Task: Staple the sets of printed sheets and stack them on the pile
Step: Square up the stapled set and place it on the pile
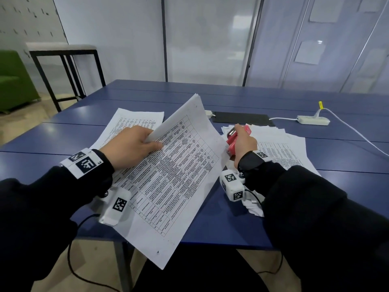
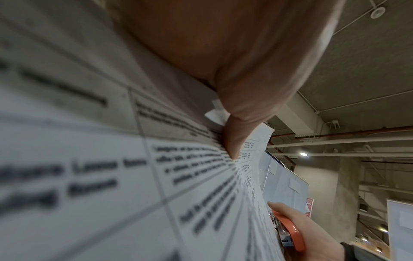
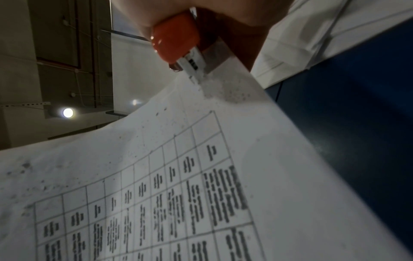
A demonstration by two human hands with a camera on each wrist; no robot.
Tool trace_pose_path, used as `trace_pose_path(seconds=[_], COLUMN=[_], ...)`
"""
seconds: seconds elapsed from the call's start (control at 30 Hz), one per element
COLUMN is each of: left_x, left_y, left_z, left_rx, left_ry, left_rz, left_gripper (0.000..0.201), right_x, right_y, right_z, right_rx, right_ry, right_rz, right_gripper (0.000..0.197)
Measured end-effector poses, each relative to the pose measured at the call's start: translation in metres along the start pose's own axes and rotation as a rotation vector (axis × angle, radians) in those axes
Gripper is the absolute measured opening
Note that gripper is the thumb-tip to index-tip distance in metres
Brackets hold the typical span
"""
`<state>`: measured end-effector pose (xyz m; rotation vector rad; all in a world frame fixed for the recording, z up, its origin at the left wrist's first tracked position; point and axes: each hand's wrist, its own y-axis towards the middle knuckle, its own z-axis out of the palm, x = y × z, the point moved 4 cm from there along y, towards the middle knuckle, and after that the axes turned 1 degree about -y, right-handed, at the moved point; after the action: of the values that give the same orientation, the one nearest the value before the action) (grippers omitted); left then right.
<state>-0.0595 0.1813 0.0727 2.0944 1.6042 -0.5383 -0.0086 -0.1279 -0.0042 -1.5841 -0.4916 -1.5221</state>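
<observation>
My left hand [image 1: 130, 146] grips a set of printed sheets [image 1: 174, 178] along its left edge, thumb on the printed table and the other digits curled underneath, so the set tilts up off the blue surface [image 1: 252, 98] with its near end hanging past the front edge. My right hand [image 1: 245, 142] is wrapped around a red stapler [image 1: 232, 141], which sits at the right-hand edge of that set; from the right wrist I see the stapler's metal nose touching a corner of the paper. Whether the paper sits between the stapler's two halves I cannot tell. A flat sheet pile [image 1: 134, 123] lies on the surface beyond my left hand. A looser heap of sheets [image 1: 280, 144] spreads under and behind my right wrist. Further back lie a dark pad [image 1: 242, 119] and a white power strip [image 1: 313, 120].
</observation>
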Motion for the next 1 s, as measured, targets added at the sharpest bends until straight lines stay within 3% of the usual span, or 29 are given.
trace_pose_path(seconds=[0.43,0.63,0.77,0.87,1.0], left_x=[0.000,0.000,0.001,0.005,0.015], left_y=[0.001,-0.002,-0.003,-0.004,-0.005], left_z=[-0.003,-0.003,-0.006,-0.010,-0.014], left_rx=[-0.009,-0.023,-0.016,-0.004,0.010], left_ry=[-0.025,-0.037,-0.051,-0.049,-0.073], left_rz=[0.008,0.007,0.004,-0.013,-0.037], left_gripper=[0.031,0.030,0.026,0.025,0.024], right_x=[-0.005,-0.008,-0.013,-0.010,-0.006], right_y=[0.002,0.005,-0.003,-0.003,-0.005], right_z=[0.007,0.009,0.018,0.021,0.016], right_rx=[-0.034,-0.093,0.022,0.122,0.171], right_ry=[0.018,0.037,0.037,0.077,0.076], right_rz=[-0.049,-0.094,-0.020,0.017,0.061], right_gripper=[0.049,0.046,0.047,0.058,0.041])
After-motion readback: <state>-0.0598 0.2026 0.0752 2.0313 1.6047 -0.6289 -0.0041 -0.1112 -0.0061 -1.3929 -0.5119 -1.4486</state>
